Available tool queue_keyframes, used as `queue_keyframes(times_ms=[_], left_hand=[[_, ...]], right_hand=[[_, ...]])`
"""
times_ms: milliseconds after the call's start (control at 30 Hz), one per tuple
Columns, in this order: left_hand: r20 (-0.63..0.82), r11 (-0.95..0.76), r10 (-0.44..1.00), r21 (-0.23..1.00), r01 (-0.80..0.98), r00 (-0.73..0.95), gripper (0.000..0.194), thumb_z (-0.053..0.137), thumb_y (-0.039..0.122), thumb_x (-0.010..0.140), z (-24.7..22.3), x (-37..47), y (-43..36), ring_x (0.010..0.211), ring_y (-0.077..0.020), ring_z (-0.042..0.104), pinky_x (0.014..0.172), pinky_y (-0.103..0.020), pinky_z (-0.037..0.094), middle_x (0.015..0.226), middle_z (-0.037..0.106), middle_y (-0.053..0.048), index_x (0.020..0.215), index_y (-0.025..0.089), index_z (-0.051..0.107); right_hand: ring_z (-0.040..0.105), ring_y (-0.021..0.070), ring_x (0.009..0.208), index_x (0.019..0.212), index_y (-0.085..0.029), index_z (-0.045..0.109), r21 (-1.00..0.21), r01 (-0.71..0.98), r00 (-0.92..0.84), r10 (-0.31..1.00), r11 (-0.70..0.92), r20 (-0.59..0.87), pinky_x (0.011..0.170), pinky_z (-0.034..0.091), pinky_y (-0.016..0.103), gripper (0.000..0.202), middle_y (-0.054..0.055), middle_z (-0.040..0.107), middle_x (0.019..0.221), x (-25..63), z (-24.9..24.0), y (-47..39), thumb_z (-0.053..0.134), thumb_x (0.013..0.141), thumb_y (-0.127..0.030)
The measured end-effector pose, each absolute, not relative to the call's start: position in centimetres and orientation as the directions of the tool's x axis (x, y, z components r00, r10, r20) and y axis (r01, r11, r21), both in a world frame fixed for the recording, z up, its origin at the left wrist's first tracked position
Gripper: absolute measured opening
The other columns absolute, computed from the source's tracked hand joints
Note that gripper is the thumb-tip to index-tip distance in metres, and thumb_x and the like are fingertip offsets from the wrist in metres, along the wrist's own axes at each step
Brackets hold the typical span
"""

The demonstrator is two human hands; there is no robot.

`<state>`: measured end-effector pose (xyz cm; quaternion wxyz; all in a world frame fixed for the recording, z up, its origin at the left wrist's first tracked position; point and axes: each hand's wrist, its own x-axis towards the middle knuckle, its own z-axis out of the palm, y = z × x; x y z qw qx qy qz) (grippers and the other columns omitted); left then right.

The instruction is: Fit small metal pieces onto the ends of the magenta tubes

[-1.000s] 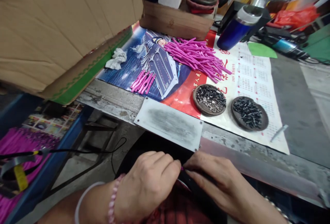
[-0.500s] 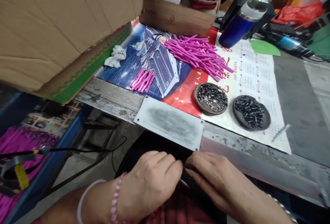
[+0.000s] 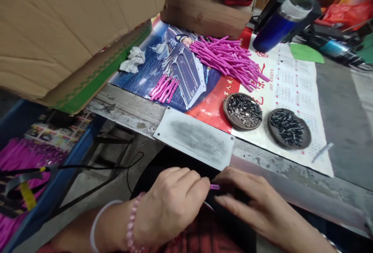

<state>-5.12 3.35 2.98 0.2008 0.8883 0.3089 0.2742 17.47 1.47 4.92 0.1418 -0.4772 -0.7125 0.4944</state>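
My left hand (image 3: 177, 202), with a pink bead bracelet at its wrist, is closed around a thin pink piece (image 3: 215, 187) whose tip pokes out past the fingers. Just right of that tip is my right hand (image 3: 247, 198), thumb and fingers apart, with nothing visible between them. Both hands are over my lap, below a grey metal plate (image 3: 194, 138) on the table edge. Long pink strips (image 3: 229, 60) are piled on the poster, and several shorter pink pieces (image 3: 164, 88) lie to their left. One round dish (image 3: 225, 115) holds small metal parts; another (image 3: 307, 136) holds dark pins.
A large cardboard box (image 3: 78, 23) stands at the left, beside crumpled tissue (image 3: 132, 60). A blue bin (image 3: 71, 167) with pink pieces is lower left. A blue bottle (image 3: 271, 31) leans at the back right. A wooden box (image 3: 201, 14) is at the back.
My right hand's thumb and fingers have parted and moved slightly away from my left hand. The pink tip now shows between the hands. The view has shifted a little.
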Motion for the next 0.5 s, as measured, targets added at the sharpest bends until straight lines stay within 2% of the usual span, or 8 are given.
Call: queue_keyframes(times_ms=[100,267,500], left_hand=[[0.386,-0.741,0.652,0.505,0.441,0.652,0.019,0.05,0.008,0.1,2.9,-5.0,3.3,0.059,-0.0191,0.06,0.057,-0.034,0.045,0.068,0.066,-0.003,0.094,0.011,0.068],[0.413,-0.755,0.642,0.489,0.438,0.646,0.019,0.05,0.007,0.1,3.0,-4.8,3.2,0.059,-0.0197,0.062,0.057,-0.034,0.048,0.069,0.068,-0.004,0.094,0.009,0.069],[0.409,-0.766,0.632,0.462,0.448,0.659,0.019,0.048,0.008,0.101,3.4,-4.6,2.4,0.06,-0.0198,0.064,0.058,-0.034,0.05,0.069,0.068,-0.004,0.097,0.01,0.067]], right_hand=[[0.067,0.0106,0.084,0.102,-0.026,0.064,-0.872,0.49,-0.45,0.855,-0.005,-0.258,0.077,0.05,0.019,0.008,-0.003,0.07,0.093,17.4,4.5,1.2,0.059,0.102,-0.032],[0.056,0.0089,0.066,0.081,-0.022,0.056,-0.877,0.48,-0.358,0.906,-0.028,-0.225,0.063,0.044,0.018,0.025,-0.005,0.062,0.073,16.9,4.0,0.5,0.053,0.104,-0.031],[0.045,0.0092,0.06,0.074,-0.022,0.046,-0.874,0.486,-0.325,0.93,0.008,-0.172,0.056,0.036,0.021,0.029,-0.005,0.053,0.067,16.8,3.6,-0.3,0.05,0.102,-0.029]])
